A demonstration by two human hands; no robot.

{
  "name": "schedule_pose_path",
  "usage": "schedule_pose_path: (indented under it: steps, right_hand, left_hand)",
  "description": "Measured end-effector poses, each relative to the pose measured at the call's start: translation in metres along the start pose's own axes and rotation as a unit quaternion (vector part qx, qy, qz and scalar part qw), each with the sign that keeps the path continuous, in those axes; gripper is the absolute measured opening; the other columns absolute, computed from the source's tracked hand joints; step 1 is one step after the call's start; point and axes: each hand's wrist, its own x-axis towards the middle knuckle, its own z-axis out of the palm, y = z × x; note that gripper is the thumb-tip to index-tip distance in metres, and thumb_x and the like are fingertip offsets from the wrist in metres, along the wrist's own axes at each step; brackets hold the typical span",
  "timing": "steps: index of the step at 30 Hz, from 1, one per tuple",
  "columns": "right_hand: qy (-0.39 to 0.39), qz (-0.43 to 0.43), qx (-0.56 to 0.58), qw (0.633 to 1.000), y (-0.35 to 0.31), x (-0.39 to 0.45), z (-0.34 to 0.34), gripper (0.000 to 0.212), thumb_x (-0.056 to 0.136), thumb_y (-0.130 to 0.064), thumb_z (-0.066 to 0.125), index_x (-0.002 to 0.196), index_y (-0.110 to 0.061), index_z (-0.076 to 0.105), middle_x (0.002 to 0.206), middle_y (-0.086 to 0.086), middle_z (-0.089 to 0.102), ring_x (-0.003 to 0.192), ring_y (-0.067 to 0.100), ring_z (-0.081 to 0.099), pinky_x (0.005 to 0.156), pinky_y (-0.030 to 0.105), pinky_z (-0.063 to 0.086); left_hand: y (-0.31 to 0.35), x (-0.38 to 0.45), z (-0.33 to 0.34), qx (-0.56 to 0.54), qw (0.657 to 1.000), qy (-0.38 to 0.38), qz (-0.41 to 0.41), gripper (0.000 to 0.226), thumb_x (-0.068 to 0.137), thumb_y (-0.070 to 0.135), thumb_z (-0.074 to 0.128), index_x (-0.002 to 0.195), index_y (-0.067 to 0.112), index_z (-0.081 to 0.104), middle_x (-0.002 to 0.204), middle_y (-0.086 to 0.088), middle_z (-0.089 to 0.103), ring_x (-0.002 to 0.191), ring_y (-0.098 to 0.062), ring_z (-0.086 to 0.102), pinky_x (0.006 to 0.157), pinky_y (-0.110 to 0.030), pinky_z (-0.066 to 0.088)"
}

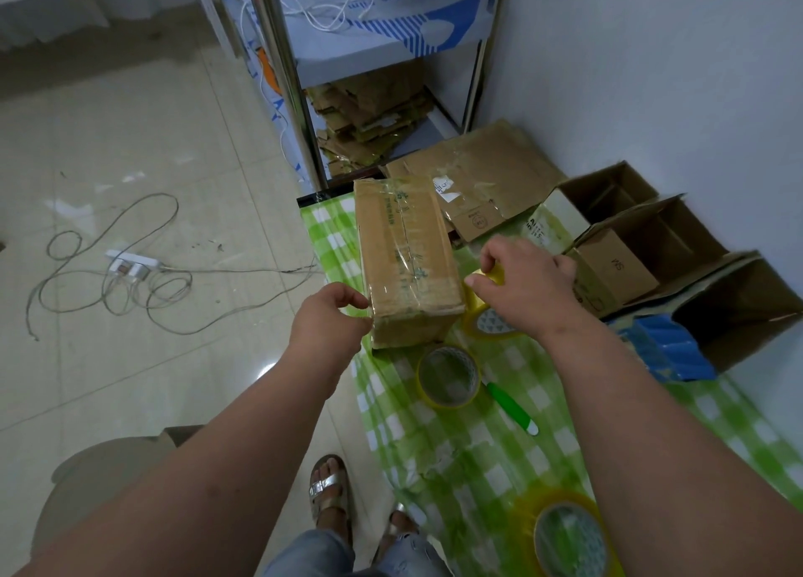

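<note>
1. a person is bending over a closed cardboard box [408, 250] in the middle of the frame. it is lying on a green checked cloth [434, 455], with its long axis running from the near end up and slightly left.
2. the left hand [330, 320] is pinching at the box's near left corner, thumb and forefinger curled tight. i cannot tell whether a tape end is caught between them.
3. the right hand [521, 281] is gripping a yellow tape roll [491, 320], fingers curled over its upper rim. the roll is sitting just right of the box's near right corner, touching it or very nearly so.
4. the two hands are bracketing the box's near short end, so the box is lying left of the roll and right of the left hand. the taped top seam is stretching away toward the upper part of the frame.
5. to my eye the near end is being taped. the coming pull would be running along the short axis, right corner to left, with the left hand anchoring.
6. a second roll [447, 376] is lying flat below the box, with a green-handled tool [512, 407] to its right. open cartons [630, 246] are standing at the right of the frame.
</note>
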Motion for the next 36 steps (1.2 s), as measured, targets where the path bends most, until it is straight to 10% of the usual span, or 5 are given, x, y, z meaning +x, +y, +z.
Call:
schedule_pose_path:
  steps: [13,18,23,25,36]
  right_hand:
    - [-0.082,0.057,0.141,0.985,-0.010,-0.008,-0.004,0.025,0.080,-0.026,0.059,0.097,-0.036,0.044,0.107,-0.007,0.046,0.101,0.019,0.042,0.086,0.038,0.023]
    - [-0.090,0.051,0.168,0.980,-0.023,-0.017,0.005,0.030,0.078,-0.028,0.053,0.099,-0.045,0.041,0.111,-0.007,0.043,0.107,0.018,0.039,0.087,0.037,0.019]
    - [-0.059,0.000,0.045,0.997,-0.025,-0.021,0.015,0.006,0.085,-0.047,0.047,0.090,-0.044,0.046,0.103,-0.011,0.041,0.106,0.018,0.040,0.087,0.035,0.016]
    - [-0.051,-0.004,0.006,0.999,-0.028,-0.023,0.021,0.039,0.076,-0.075,0.035,0.087,-0.040,0.047,0.101,-0.011,0.042,0.102,0.017,0.037,0.085,0.035,0.017]
    - [0.003,-0.020,-0.085,0.996,-0.037,-0.020,0.031,0.041,0.074,-0.077,0.051,0.083,-0.039,0.039,0.098,-0.011,0.043,0.098,0.020,0.042,0.089,0.041,0.028]
  left_hand:
    - [0.022,0.011,-0.001,-0.182,0.980,-0.075,-0.038,0.031,0.094,0.014,0.051,0.086,0.025,0.078,0.104,0.000,0.072,0.098,-0.012,0.067,0.072,-0.020,0.054]
    - [0.005,0.022,-0.014,0.027,0.997,-0.047,0.060,0.056,0.086,0.045,0.070,0.137,0.025,0.055,0.114,0.004,0.068,0.099,-0.012,0.066,0.092,-0.037,0.053]
    - [-0.001,0.026,-0.014,0.211,0.961,-0.021,0.180,0.073,0.071,0.076,0.057,0.135,0.039,0.057,0.091,0.017,0.066,0.075,0.013,0.057,0.059,-0.009,0.037]
    - [-0.003,0.028,-0.017,0.243,0.943,-0.017,0.227,0.082,0.064,0.084,0.045,0.132,0.041,0.058,0.088,0.016,0.066,0.074,0.012,0.058,0.057,-0.008,0.034]
    - [-0.019,0.044,-0.025,0.340,0.894,-0.027,0.289,0.057,0.092,0.048,0.055,0.146,0.039,0.040,0.099,0.001,0.071,0.092,-0.019,0.066,0.063,-0.028,0.036]
